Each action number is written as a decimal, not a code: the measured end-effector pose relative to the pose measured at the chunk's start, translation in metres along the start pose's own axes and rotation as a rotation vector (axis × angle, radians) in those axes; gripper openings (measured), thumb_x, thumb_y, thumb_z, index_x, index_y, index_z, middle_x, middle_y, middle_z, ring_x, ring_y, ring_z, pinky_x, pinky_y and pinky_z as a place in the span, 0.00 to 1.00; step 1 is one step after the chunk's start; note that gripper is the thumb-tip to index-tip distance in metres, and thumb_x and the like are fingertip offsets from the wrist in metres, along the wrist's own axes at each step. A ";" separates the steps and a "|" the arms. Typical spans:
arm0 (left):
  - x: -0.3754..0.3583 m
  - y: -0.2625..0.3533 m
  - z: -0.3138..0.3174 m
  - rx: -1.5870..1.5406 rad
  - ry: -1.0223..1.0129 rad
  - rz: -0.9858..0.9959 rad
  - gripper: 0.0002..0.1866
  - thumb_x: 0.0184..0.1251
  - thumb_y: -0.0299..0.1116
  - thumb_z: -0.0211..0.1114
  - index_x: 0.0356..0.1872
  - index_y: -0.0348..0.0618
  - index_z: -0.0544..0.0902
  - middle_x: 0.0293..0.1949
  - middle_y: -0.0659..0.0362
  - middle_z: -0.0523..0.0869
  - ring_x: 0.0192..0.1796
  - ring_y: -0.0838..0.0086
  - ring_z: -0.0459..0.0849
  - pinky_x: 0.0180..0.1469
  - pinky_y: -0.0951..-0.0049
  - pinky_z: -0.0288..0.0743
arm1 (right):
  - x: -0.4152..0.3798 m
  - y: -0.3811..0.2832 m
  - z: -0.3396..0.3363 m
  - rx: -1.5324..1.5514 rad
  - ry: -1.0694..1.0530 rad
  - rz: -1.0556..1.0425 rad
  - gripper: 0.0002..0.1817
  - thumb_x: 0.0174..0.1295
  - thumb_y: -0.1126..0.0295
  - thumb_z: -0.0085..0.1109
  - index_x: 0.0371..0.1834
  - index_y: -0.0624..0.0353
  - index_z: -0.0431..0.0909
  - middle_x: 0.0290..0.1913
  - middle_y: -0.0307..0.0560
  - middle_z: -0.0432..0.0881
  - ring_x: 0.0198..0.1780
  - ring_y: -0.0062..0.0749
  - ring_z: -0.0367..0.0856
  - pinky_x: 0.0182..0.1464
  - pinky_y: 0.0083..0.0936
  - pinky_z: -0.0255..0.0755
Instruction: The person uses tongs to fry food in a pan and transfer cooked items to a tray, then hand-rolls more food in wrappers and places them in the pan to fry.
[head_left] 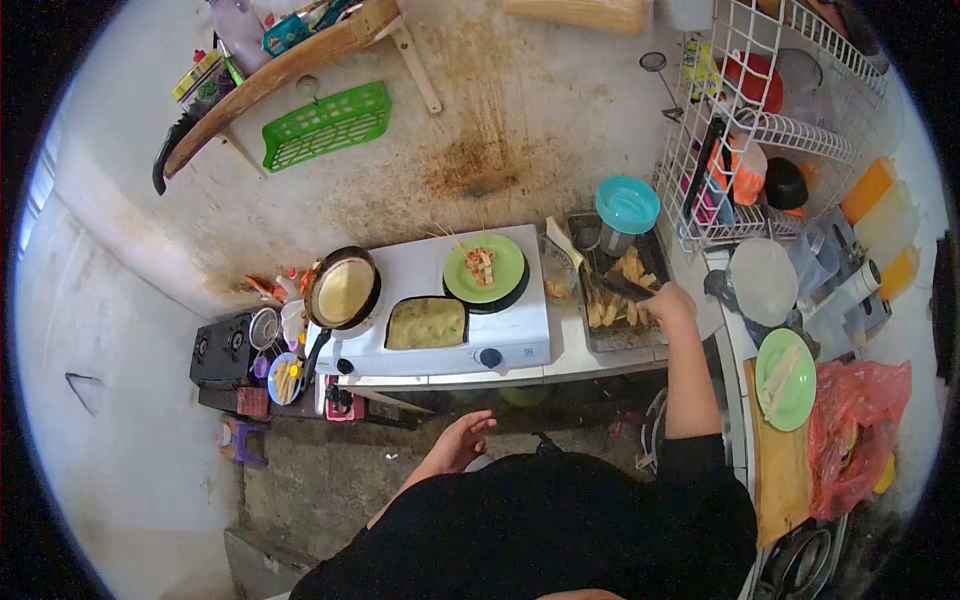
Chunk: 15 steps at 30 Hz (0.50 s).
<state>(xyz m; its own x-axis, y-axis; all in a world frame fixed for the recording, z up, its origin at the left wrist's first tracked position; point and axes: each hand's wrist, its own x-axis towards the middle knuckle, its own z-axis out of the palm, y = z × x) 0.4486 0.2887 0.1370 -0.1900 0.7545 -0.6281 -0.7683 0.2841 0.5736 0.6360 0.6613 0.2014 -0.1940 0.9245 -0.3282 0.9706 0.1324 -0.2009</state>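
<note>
My right hand [672, 305] reaches over the metal tray [600, 343] and closes round a dark, flat tool [627, 287] whose exact kind I cannot make out. The tool lies over several yellow-brown pieces of food [604, 308] in the tray. In front of the stove, my left hand [463, 440] is held in the air with its fingers apart and nothing in it. On the white stove [400, 262], a frying pan [345, 292] holds a pale round layer. A green plate [500, 256] with chopped food sits on the right burner, beside a rectangular greenish area [427, 323].
A turquoise bowl [628, 205] stands behind the tray. To the right are a wire dish rack [790, 130], another green plate [796, 395] with pale rolls and a red plastic bag [850, 450]. A wooden shelf [290, 75] and green basket [328, 125] hang on the wall.
</note>
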 end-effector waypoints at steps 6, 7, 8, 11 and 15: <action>-0.001 -0.001 0.005 -0.012 0.046 -0.010 0.14 0.63 0.39 0.50 0.46 0.44 0.73 0.40 0.63 0.76 0.25 0.79 0.64 0.31 0.80 0.61 | -0.041 0.047 0.016 0.316 0.089 0.012 0.27 0.35 0.49 0.66 0.29 0.64 0.79 0.27 0.51 0.80 0.33 0.44 0.80 0.36 0.32 0.70; 0.000 0.000 0.008 0.004 0.059 -0.020 0.14 0.63 0.39 0.50 0.46 0.44 0.73 0.40 0.63 0.76 0.25 0.79 0.64 0.31 0.80 0.61 | -0.051 0.058 0.021 0.337 0.143 0.006 0.27 0.36 0.48 0.65 0.29 0.64 0.79 0.27 0.51 0.80 0.33 0.44 0.79 0.36 0.33 0.70; 0.003 0.002 0.012 0.026 0.051 -0.033 0.14 0.62 0.39 0.50 0.45 0.45 0.73 0.40 0.63 0.76 0.25 0.79 0.64 0.31 0.80 0.61 | -0.044 0.073 0.040 0.332 0.152 -0.016 0.27 0.37 0.47 0.63 0.32 0.60 0.80 0.25 0.51 0.80 0.32 0.43 0.79 0.36 0.34 0.69; 0.014 0.007 0.027 0.107 -0.015 -0.085 0.14 0.62 0.39 0.51 0.44 0.45 0.74 0.41 0.63 0.76 0.25 0.80 0.64 0.31 0.80 0.60 | -0.037 0.113 0.106 0.524 0.323 -0.074 0.22 0.42 0.51 0.63 0.30 0.60 0.80 0.22 0.48 0.79 0.26 0.37 0.78 0.31 0.29 0.68; 0.023 0.022 0.086 0.350 -0.151 -0.130 0.13 0.61 0.40 0.51 0.44 0.47 0.75 0.41 0.65 0.75 0.24 0.80 0.63 0.33 0.80 0.59 | -0.084 0.131 0.092 1.011 0.085 0.106 0.18 0.44 0.57 0.65 0.25 0.62 0.79 0.16 0.37 0.71 0.17 0.22 0.69 0.22 0.24 0.63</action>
<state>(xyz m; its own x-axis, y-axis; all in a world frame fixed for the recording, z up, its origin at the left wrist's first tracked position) 0.4796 0.3631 0.1808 0.0070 0.7697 -0.6384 -0.5204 0.5479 0.6549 0.7665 0.5682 0.1175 -0.0655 0.9415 -0.3306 0.3998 -0.2788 -0.8732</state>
